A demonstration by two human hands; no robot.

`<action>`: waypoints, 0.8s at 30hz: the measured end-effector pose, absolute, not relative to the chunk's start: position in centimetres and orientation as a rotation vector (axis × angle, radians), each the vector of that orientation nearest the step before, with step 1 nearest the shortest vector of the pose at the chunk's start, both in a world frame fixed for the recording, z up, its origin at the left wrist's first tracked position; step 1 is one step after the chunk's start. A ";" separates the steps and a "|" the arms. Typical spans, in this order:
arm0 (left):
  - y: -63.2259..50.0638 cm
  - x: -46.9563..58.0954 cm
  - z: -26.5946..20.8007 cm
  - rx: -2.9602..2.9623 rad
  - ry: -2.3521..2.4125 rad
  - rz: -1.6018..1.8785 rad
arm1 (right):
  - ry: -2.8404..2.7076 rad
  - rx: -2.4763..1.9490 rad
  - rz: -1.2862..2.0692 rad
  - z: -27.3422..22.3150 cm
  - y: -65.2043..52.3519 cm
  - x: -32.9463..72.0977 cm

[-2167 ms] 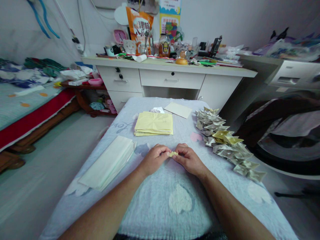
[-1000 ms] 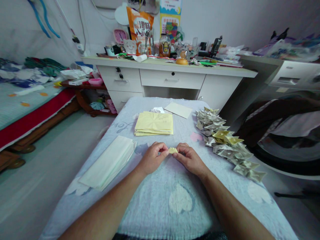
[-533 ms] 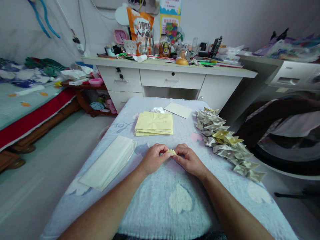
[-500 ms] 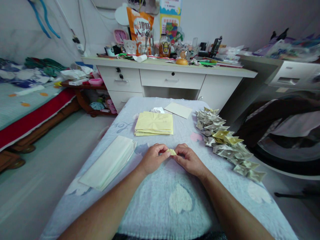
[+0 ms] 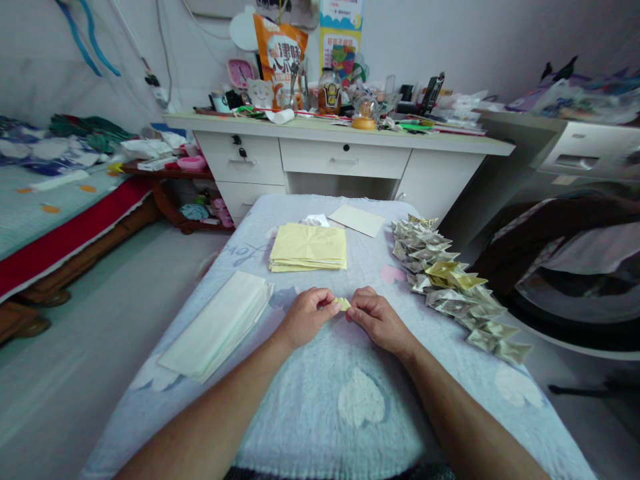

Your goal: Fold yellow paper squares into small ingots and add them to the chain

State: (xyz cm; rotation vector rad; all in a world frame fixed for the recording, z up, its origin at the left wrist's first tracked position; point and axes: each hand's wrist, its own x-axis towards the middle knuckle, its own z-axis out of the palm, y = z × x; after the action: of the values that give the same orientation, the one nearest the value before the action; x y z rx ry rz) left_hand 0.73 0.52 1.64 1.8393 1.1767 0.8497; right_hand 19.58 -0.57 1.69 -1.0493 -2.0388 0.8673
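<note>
A small folded piece of yellow paper (image 5: pixel 343 304) is pinched between my two hands, low over the middle of the cloth-covered table (image 5: pixel 320 400). My left hand (image 5: pixel 309 316) grips its left end with thumb and fingertips. At the other end, the thumb and fingers of my right hand (image 5: pixel 377 319) are closed on it. Much of the paper is hidden by my fingers. Just beyond my hands lies a stack of yellow paper sheets (image 5: pixel 307 247). A pile of long white folded paper (image 5: pixel 217 327) rests left of my left hand.
Rows of folded paper shapes (image 5: pixel 450 280), mostly greyish with some yellow, line the table's right side. A pale card (image 5: pixel 357 220) and a crumpled white tissue (image 5: pixel 315 220) lie at the far end. Beyond stands a cluttered white desk (image 5: pixel 345 160); a washing machine (image 5: pixel 575 233) is at right.
My right fingers have shifted very slightly on the yellow paper's right end. Both hands otherwise stay in the same place, and nothing else has moved.
</note>
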 end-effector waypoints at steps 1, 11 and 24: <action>0.5 0.7 1.7 1.839 1.175 0.851 | -2.038 -1.050 0.867 1.7 -0.6 19.6; 0.2 0.9 1.9 1.879 1.162 0.838 | -2.017 -1.117 0.806 1.7 -0.7 19.3; 0.8 0.5 1.7 1.800 1.102 0.981 | -2.005 -1.140 0.779 1.3 -0.6 19.3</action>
State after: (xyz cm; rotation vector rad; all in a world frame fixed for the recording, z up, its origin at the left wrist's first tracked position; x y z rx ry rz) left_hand 0.47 0.76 1.69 1.7999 1.1022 0.9809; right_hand 19.35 -0.59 1.26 -1.1405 -2.0047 0.7792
